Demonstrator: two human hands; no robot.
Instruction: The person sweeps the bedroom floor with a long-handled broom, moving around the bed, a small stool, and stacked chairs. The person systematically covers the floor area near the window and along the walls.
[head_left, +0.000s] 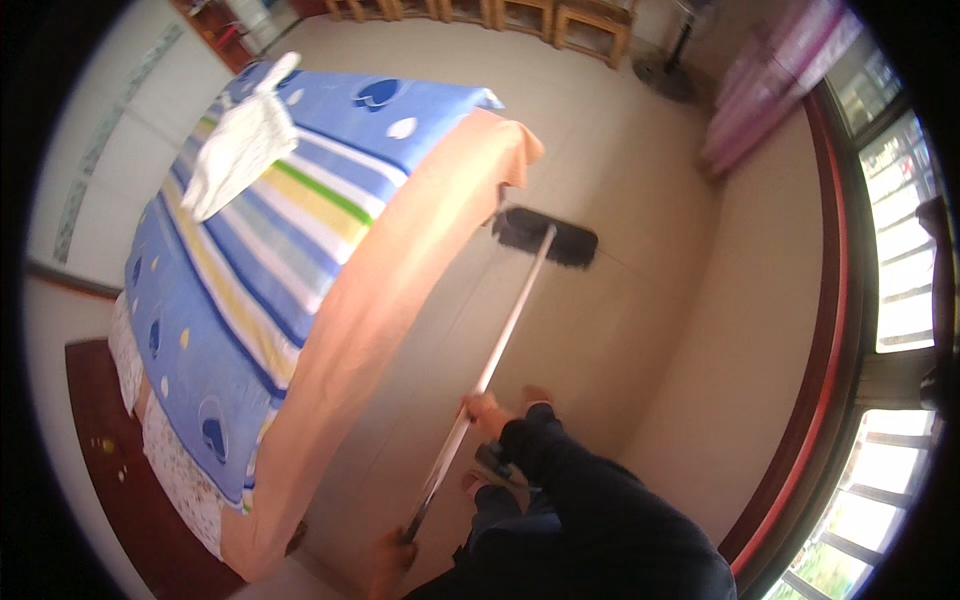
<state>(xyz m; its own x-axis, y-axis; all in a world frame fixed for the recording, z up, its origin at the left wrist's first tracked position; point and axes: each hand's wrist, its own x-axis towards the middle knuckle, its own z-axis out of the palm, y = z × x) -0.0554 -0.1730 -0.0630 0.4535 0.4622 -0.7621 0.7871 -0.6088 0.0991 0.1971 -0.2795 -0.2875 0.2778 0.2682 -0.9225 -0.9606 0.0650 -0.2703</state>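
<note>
A broom (513, 322) with a pale pole and a wide dark bristle head (547, 238) slants across the view. Its head rests on the tiled floor beside the foot corner of the bed. My right hand (486, 414) is wrapped round the middle of the pole, the dark-sleeved arm reaching in from the lower right. Lower down, close to the bottom edge, my left hand (392, 558) closes on the dark upper end of the pole; it is somewhat blurred.
A bed (375, 300) with a blue striped cover and a peach sheet fills the left; a white cloth (240, 155) lies on it. Wooden stools (592, 30) and a black round stand base (665, 78) stand far off. Along the right run a wall, a purple curtain (770, 80) and barred windows.
</note>
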